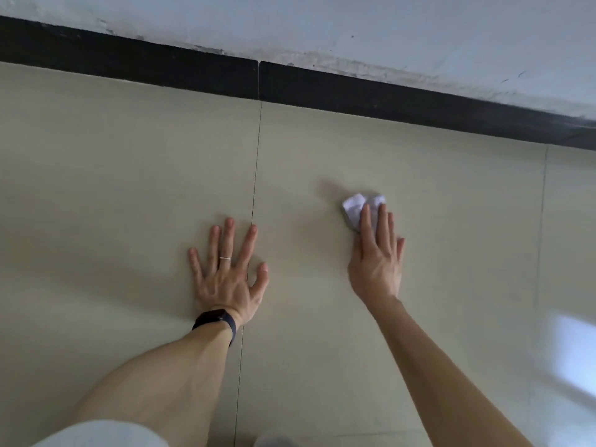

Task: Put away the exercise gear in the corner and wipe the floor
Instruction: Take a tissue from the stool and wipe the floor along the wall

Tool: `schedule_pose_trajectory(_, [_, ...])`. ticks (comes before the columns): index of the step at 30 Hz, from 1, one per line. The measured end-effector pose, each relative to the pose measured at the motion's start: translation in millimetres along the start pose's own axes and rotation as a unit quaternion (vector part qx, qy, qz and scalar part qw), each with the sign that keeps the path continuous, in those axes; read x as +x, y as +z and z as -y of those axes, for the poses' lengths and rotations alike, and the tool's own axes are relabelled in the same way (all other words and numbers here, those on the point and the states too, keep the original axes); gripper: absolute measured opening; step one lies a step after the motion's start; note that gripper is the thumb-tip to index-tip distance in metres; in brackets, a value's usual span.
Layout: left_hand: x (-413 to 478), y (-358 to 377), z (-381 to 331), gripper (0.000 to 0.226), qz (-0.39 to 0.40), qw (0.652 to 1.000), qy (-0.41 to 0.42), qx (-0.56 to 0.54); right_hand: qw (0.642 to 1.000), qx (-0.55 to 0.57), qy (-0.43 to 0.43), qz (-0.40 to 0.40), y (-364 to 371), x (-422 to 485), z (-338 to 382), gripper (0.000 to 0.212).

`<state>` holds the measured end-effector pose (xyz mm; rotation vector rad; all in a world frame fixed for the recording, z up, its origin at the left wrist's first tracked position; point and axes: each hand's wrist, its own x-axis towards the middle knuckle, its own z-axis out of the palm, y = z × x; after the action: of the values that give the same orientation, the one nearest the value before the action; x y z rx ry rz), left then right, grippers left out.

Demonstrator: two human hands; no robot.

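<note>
Where the glossy beige tiled floor (129, 188) meets a black skirting board (129, 56) and white wall (387, 27), the left grip (225, 279) lies flat on it, fingers spread. The right grip (377, 262), fingers straight, presses a crumpled white tissue (354, 204) onto the floor.

I count two hands, my left hand (225, 275) and my right hand (377, 259); one crumpled white cloth (356, 206); one ring (225, 258); one dark wristband (214, 319); two long floor seams, a near grout line (254, 188) and a far grout line (541, 221); two lengths of black skirting, a left length (129, 50) and a right length (419, 98); one white wall (387, 24).
</note>
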<state>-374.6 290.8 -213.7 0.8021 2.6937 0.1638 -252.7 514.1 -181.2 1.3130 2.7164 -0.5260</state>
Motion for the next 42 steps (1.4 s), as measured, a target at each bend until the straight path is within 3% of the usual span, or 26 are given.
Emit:
schedule_pose_trajectory(2, [-0.8, -1.6, -0.4, 0.07, -0.002, 1.0, 0.0, -0.007, 0.993, -0.015, -0.104, 0.053, 21.2, -72.4, 18.3, 0.061])
schedule_pose_trajectory(5, [-1.6, -3.1, -1.0, 0.07, 0.003, 1.0, 0.0, -0.01, 0.95, -0.058, -0.264, 0.156, 26.3, -157.6, 15.1, 0.071])
schedule_pose_trajectory(8, [-1.9, -2.0, 0.8, 0.069, 0.0, 1.0, -0.005, -0.006, 0.888, -0.1, -0.409, 0.188, 13.2, -134.4, -16.8, 0.076])
schedule_pose_trajectory(10, [-0.6, -0.8, 0.0, 0.07, 0.002, 1.0, -0.008, 0.003, 0.901, -0.12, -0.387, 0.154, 4.3, -79.4, -30.7, 0.08])
schedule_pose_trajectory(13, [-0.9, 1.1, -0.9, 0.068, -0.001, 1.0, -0.006, 0.007, 0.978, -0.075, -0.152, 0.121, -21.5, 6.6, -32.4, 0.071])
schedule_pose_trajectory(14, [-1.0, 1.2, -1.2, 0.068, -0.005, 1.0, -0.005, 0.01, 0.986, -0.044, -0.083, 0.14, -29.4, 28.3, -30.4, 0.062])
schedule_pose_trajectory(16, [-1.4, 0.9, -1.1, 0.066, -0.01, 1.0, -0.005, 0.015, 0.98, -0.06, -0.043, 0.183, -39.7, 49.3, -24.4, 0.057])
schedule_pose_trajectory(18, [-1.4, 0.2, -1.1, 0.066, -0.016, 1.0, -0.003, 0.016, 0.97, -0.093, -0.084, 0.207, -41.3, 40.1, -21.3, 0.06])
schedule_pose_trajectory(21, [-1.4, -1.5, -0.4, 0.067, -0.024, 1.0, 0.006, 0.01, 0.943, -0.121, -0.222, 0.216, -27.1, -29.5, -29.1, 0.061])
schedule_pose_trajectory(24, [-4.0, -1.5, 2.4, 0.066, -0.041, 0.999, 0.021, 0.009, 0.874, -0.122, -0.407, 0.236, -2.9, -125.0, -45.7, 0.061])
schedule_pose_trajectory(26, [-1.8, -2.5, 5.6, 0.065, -0.025, 0.999, 0.029, 0.012, 0.836, -0.12, -0.474, 0.251, 7.3, -149.7, -54.3, 0.061])
schedule_pose_trajectory(27, [-0.3, -4.2, 6.9, 0.065, -0.011, 0.999, 0.031, 0.011, 0.833, -0.118, -0.484, 0.241, 9.7, -144.4, -56.4, 0.063])
schedule_pose_trajectory(29, [-3.3, -10.3, 9.8, 0.067, 0.019, 0.999, 0.045, 0.016, 0.867, -0.128, -0.446, 0.182, 10.0, -117.8, -56.3, 0.067])
schedule_pose_trajectory(32, [-33.2, -19.1, 13.1, 0.067, 0.025, 0.997, 0.053, 0.042, 0.966, -0.08, -0.216, 0.116, -1.4, -64.0, -52.4, 0.062])
schedule_pose_trajectory(34, [-61.6, -24.7, 14.5, 0.068, 0.04, 0.997, 0.032, 0.061, 0.991, -0.018, -0.095, 0.096, 0.2, -59.5, -43.1, 0.058])
schedule_pose_trajectory(35, [-73.8, -27.2, 15.0, 0.07, 0.059, 0.995, 0.031, 0.075, 0.993, -0.009, -0.086, 0.081, 5.1, -71.9, -38.2, 0.057])
schedule_pose_trajectory(38, [-94.0, -32.0, 15.0, 0.074, 0.138, 0.984, 0.042, 0.108, 0.967, -0.025, -0.239, 0.084, 28.9, -155.3, -37.6, 0.06])
schedule_pose_trajectory(42, [-115.9, -34.7, -1.3, 0.078, 0.192, 0.975, 0.011, 0.109, 0.855, -0.052, -0.495, 0.145, 52.6, -258.5, -67.2, 0.074])
